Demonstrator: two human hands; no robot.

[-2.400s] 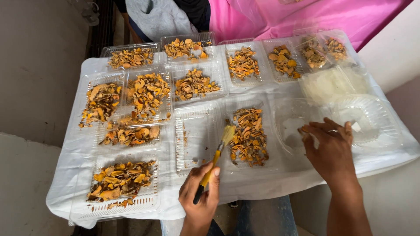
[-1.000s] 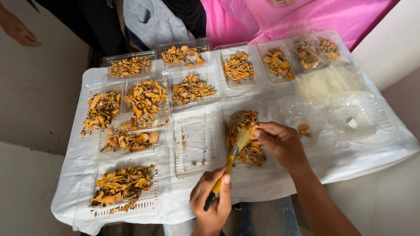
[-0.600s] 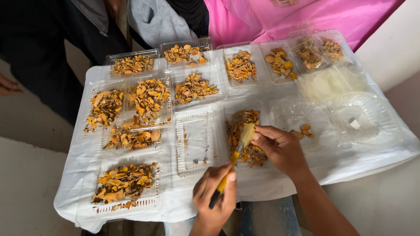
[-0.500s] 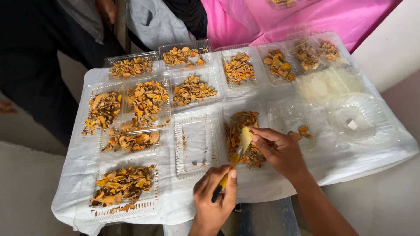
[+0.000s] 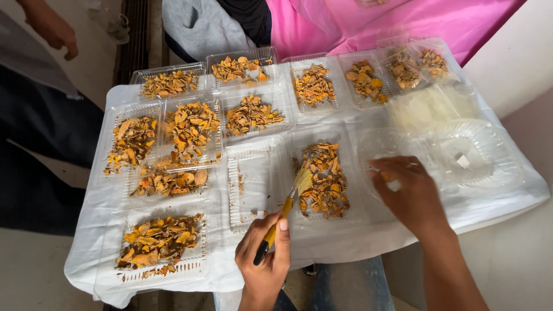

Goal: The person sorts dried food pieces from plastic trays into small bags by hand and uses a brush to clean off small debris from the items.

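Note:
My left hand grips a small brush by its yellow and black handle. Its pale bristles touch the left edge of a pile of orange dried slices in a clear plastic tray. My right hand hovers, blurred, over a clear empty container to the right of the pile. Its fingers are curled, and I cannot tell whether they pinch a piece.
Several clear trays of orange slices cover the white-clothed table. A nearly empty tray lies left of the pile. Clear round lids sit at right. Another person's hand hangs at top left, and pink fabric lies behind.
My right hand left the pile beside the brush and swung right over the clear container. The brush stays at the pile's left edge. A bystander moved along the left.

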